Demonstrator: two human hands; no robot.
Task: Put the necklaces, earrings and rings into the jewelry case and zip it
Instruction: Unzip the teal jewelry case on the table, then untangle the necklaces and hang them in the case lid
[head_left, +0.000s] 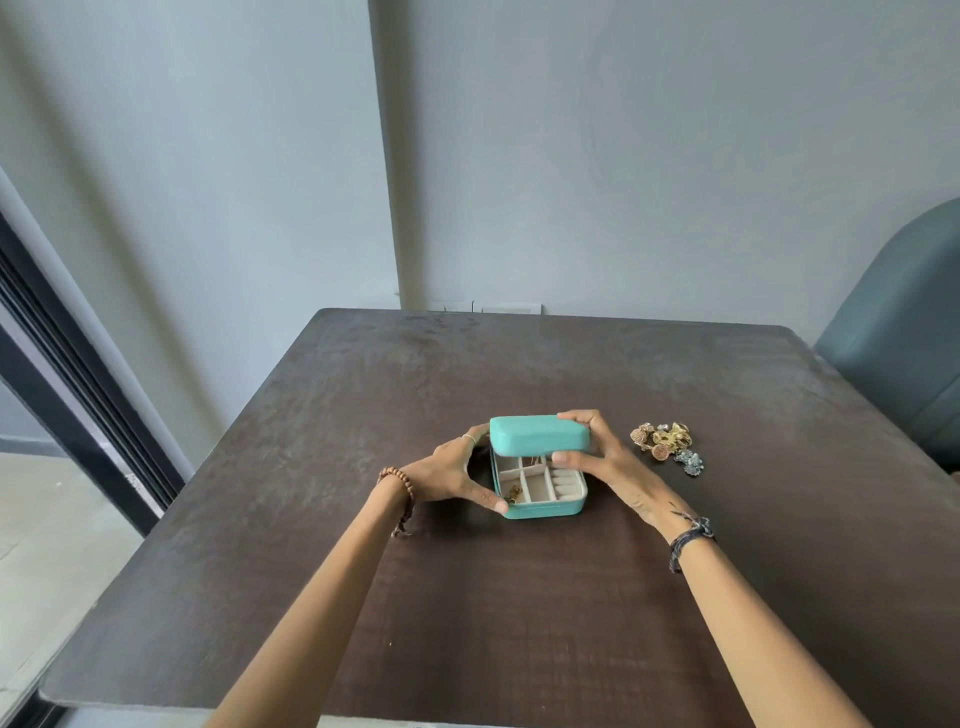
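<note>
A pale grey wall fills the upper half of the frame, and a dark brown counter (519, 597) is spread across the lower half, with a grey-blue chair (904, 338) seen at the right edge. At the centre of the counter a turquoise jewelry case (545, 506) is set, its long axis running left to right. Its lid (537, 435) is held part-raised by the right hand (597, 457), fingers curled over the top edge and thumb under the front. The base's near-left corner is pinched by the left hand (449, 475). A gold piece (513, 493) is seen in the front-left compartment. A heap of loose jewelry (665, 444) is left on the counter just right of the case, nearer the right hand, so the reach is judged to fall to that side.
</note>
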